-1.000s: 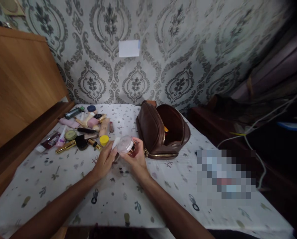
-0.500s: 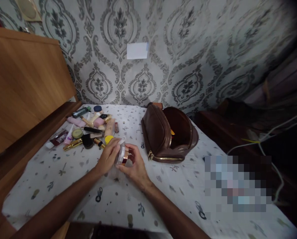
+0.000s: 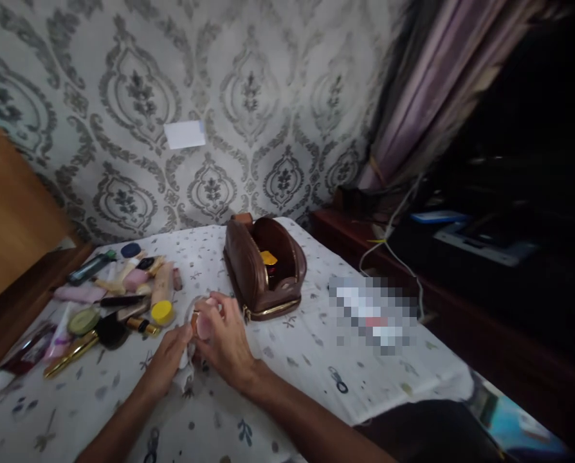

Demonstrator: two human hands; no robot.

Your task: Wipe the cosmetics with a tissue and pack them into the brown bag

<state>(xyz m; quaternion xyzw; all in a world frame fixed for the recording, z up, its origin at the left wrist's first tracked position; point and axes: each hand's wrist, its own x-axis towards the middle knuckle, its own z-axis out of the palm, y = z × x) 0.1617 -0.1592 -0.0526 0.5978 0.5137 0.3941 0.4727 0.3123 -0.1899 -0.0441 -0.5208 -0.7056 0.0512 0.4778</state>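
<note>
Both hands are around a small clear cosmetic jar (image 3: 195, 316) with a rose-gold band, held above the table's near middle. My left hand (image 3: 168, 357) grips it from the left, its fingers partly hidden. A crumpled white tissue or wipe (image 3: 185, 378) hangs below that hand. My right hand (image 3: 227, 337) curls over the jar's right side, fingertips on its pinkish end. Just behind and to the right stands a brown toiletry bag (image 3: 242, 273), unzipped, with a yellow-orange item (image 3: 268, 258) inside.
At left lies a cluster of cosmetics, with a yellow-capped tube (image 3: 162, 313), a green round jar (image 3: 83, 321), a gold tube (image 3: 71, 355) and a blue round container (image 3: 130, 249). A patterned white cloth (image 3: 307, 379) covers the table. A pixelated patch (image 3: 374, 312) and cables (image 3: 391, 235) are at right.
The view has swung to the right. My right hand has shifted its hold, its fingers now over the jar's end, and the jar has turned. The white tissue shows more below my left hand.
</note>
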